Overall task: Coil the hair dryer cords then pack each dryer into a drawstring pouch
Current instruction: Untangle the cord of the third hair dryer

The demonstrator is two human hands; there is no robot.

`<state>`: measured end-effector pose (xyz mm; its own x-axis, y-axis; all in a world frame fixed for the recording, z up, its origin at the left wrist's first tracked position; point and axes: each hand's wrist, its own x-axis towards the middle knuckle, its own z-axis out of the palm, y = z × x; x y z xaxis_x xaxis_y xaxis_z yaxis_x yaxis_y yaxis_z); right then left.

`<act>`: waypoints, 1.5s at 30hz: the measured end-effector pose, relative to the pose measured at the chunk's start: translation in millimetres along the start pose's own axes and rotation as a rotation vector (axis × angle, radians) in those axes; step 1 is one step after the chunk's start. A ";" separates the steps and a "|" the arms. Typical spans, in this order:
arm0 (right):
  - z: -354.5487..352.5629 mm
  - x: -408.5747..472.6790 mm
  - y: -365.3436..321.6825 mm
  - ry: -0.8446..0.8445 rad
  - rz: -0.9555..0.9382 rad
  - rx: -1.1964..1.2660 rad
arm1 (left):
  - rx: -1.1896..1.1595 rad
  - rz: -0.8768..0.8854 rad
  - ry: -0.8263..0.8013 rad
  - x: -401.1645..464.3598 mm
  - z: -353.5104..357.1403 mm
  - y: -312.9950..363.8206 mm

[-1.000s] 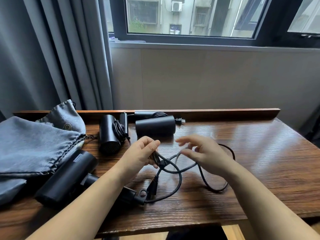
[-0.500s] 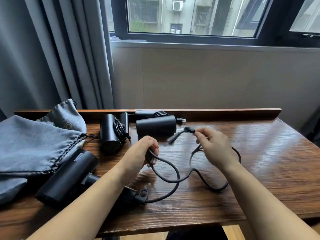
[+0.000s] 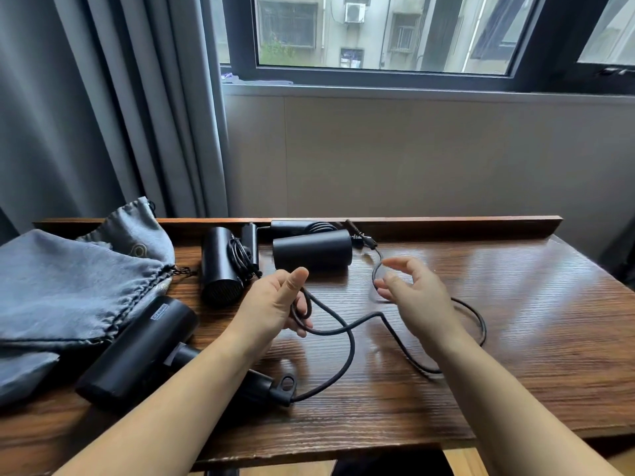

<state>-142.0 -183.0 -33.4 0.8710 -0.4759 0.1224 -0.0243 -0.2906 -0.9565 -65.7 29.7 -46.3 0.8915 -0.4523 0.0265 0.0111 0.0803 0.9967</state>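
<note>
A black hair dryer (image 3: 137,352) lies at the front left of the wooden table (image 3: 515,321), partly under my left forearm. Its black cord (image 3: 347,352) runs loose across the table in wide loops. My left hand (image 3: 275,304) is closed around a bend of that cord. My right hand (image 3: 415,293) hovers over the cord's far loop with fingers spread, holding nothing. The cord's plug end (image 3: 367,241) lies near the back ledge. Two more black dryers (image 3: 220,266) (image 3: 312,252) with wrapped cords lie at the back. Grey drawstring pouches (image 3: 62,283) lie at the left.
A raised wooden ledge (image 3: 446,225) runs along the table's back edge. Grey curtains (image 3: 103,115) hang at the left, and a window (image 3: 378,32) sits above a plain wall. Bare tabletop stretches to the right of my right hand.
My right hand has let go of the plug end, which now lies farther back near the ledge. Its fingers have opened. My left hand keeps its hold on the cord.
</note>
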 end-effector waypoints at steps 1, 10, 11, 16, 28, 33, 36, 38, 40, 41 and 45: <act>1.2 -4.7 -2.0 -0.022 -0.052 -0.012 | 0.024 0.008 -0.001 -0.6 -0.2 -0.2; 1.8 -30.4 -11.8 -0.490 -0.476 -0.501 | -0.014 -0.058 0.048 -0.7 1.1 4.9; 1.9 -30.7 -13.6 -0.445 -0.471 -0.416 | -0.034 -0.066 0.034 -0.9 1.1 5.3; -6.7 -22.2 -13.7 -0.127 -0.367 -0.191 | -0.141 -0.075 -0.026 -1.3 1.9 4.9; 29.2 -31.4 -9.5 0.030 -0.739 -0.893 | 0.234 0.051 -0.179 -7.1 13.7 -5.2; 33.1 -31.3 -8.0 -0.214 -0.513 -0.503 | 0.257 0.092 -0.280 -10.0 14.4 -2.8; 21.9 -21.4 -11.6 -0.150 -0.386 -0.262 | 0.259 0.111 -0.213 -8.8 13.6 -4.2; 12.9 -9.7 -12.7 -0.079 -0.487 -0.415 | 0.266 0.137 -0.230 -10.4 14.5 -4.4; 9.5 -1.4 -16.3 -0.259 -0.565 -0.625 | 0.271 0.156 -0.256 -11.2 15.1 -5.6; 8.4 2.6 -16.5 -0.366 -0.598 -0.743 | 0.272 0.156 -0.255 -10.8 14.8 -6.3; 7.4 13.5 -16.3 -0.341 -0.857 -1.036 | 0.322 0.147 -0.247 -9.0 11.5 -6.4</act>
<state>-126.2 -178.6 -18.1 0.8711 0.3429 0.3516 0.3548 -0.9344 0.0324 -79.0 23.0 -52.1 0.7373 -0.6591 0.1482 -0.2842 -0.1036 0.9531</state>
